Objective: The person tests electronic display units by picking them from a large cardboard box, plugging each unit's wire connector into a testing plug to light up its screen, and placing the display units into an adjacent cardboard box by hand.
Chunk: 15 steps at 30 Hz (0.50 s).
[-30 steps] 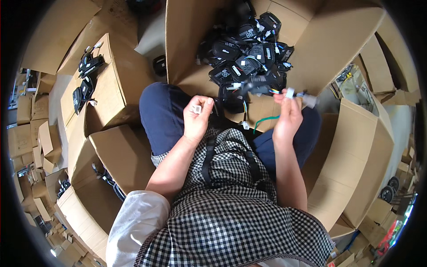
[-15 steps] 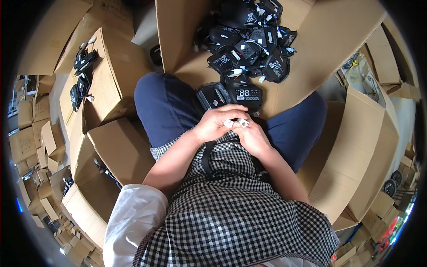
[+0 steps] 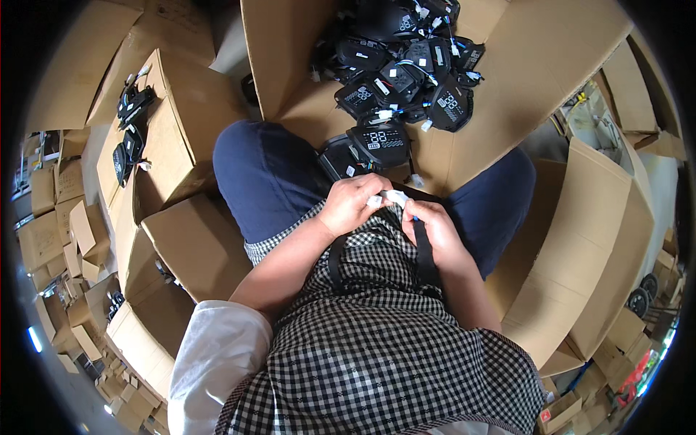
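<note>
In front of my lap my left hand [image 3: 349, 206] is closed, fingers bent, with a white plug connector [image 3: 374, 201] poking out at its fingertips. A second white piece, seemingly another connector [image 3: 396, 196], bridges the gap between my two hands. My right hand [image 3: 437, 226] pinches its right end between thumb and fingers; a small bit of blue shows there. Just beyond my hands, a black display unit [image 3: 379, 145] with a printed digit panel lies overlapping another black unit [image 3: 338, 161]. Whether the held connectors belong to these units is hidden.
A large open carton [image 3: 536, 80] ahead holds a heap of black display units [image 3: 395, 76] with wires and white plugs. More units [image 3: 130, 138] lie on a closed carton [image 3: 177, 109] at left. Open cartons [image 3: 580, 246] flank my knees.
My right hand has moved slightly right, and its thumb now pinches the white connector. The nearest display unit has shifted up and left. My left hand stays nearly in place.
</note>
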{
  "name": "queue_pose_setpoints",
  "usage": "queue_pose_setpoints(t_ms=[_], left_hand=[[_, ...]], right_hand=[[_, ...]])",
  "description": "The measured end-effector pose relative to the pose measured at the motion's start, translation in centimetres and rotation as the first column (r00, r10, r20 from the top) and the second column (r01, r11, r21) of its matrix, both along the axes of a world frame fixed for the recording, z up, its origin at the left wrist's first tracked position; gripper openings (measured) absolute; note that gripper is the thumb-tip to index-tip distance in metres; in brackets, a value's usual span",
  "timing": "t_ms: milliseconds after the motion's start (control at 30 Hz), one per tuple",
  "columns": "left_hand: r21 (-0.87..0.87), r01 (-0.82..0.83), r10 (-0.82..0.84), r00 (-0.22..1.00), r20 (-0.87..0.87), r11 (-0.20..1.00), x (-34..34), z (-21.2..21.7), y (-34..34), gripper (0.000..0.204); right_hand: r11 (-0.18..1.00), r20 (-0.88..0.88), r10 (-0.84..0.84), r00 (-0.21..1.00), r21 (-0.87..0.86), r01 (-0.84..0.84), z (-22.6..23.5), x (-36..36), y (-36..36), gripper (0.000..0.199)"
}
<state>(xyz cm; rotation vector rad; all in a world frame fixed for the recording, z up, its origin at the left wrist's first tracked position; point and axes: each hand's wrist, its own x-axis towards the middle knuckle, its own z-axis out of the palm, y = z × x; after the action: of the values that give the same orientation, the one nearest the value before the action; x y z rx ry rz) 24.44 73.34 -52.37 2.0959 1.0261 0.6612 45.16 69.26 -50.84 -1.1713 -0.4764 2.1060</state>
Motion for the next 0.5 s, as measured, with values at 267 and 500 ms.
queue_pose_setpoints(t_ms=[267,500], left_hand=[[0.038,0.035,-0.028,0.982,-0.186,0.999,0.6,0.9,-0.1,0.026],[-0.040,-0.631,0.594,0.706,0.387,0.775,-2.4,3.4,4.7,0.015]], right_hand=[[0.979,0.213,0.140,0.967,0.118,-0.167,-2.0,-1.4,-0.7,0.032],[0.957,0.286,-0.248,0.926,0.222,0.188,0.2,-1.2,-1.5,0.029]])
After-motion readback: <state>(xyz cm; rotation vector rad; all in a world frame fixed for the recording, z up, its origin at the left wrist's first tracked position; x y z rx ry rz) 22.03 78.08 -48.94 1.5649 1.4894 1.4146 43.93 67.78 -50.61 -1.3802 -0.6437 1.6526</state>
